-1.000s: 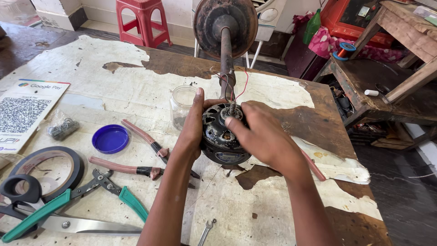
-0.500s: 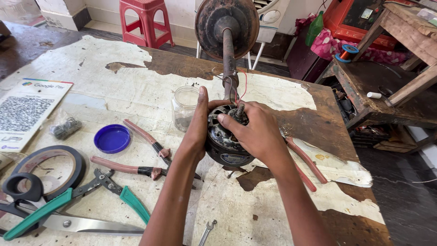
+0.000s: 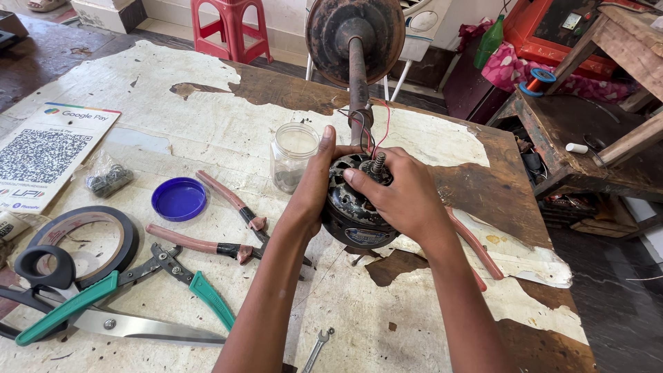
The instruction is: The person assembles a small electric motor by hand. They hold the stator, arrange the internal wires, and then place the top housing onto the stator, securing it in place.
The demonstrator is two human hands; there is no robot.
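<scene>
A round black motor (image 3: 356, 214) is held upright on the worn paper-covered table (image 3: 228, 103), its threaded shaft up and its red and black wires (image 3: 369, 131) running up beside a rusty pole stand (image 3: 357, 69) just behind it; the left hand (image 3: 314, 186) is cupped closed against the motor's left side, thumb raised, and the right hand (image 3: 404, 200) is wrapped over its top and right side, fingertips near the shaft. Just left of the motor a clear jar (image 3: 293, 156) stands; a blue lid (image 3: 179, 198), pink-handled pliers (image 3: 231, 204), green-handled pliers (image 3: 186, 280), scissors (image 3: 103, 321) and a tape roll (image 3: 86, 238) lie farther left; a small spanner (image 3: 316, 347) lies nearer the viewer.
</scene>
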